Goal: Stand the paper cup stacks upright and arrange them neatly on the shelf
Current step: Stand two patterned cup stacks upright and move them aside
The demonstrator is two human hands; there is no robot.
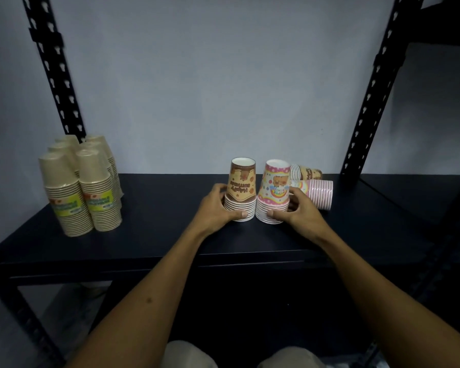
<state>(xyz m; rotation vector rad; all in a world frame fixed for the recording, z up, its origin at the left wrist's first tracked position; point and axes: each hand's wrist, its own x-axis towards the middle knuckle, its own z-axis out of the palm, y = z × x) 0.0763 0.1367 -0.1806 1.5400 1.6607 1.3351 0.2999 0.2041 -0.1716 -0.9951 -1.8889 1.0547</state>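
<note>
Left hand [218, 208] grips the brown cup stack [241, 193] and right hand [298, 208] grips the pink cup stack [274, 195], both upright, mouths down, rims nearly touching on the shelf [157, 208]. Risk: just behind the right hand, 2 stacks lie on their sides, a pink-striped stack [320, 193] and a second brown stack [304, 172]; pushing the pink cup stack back could roll them or tip it.
</note>
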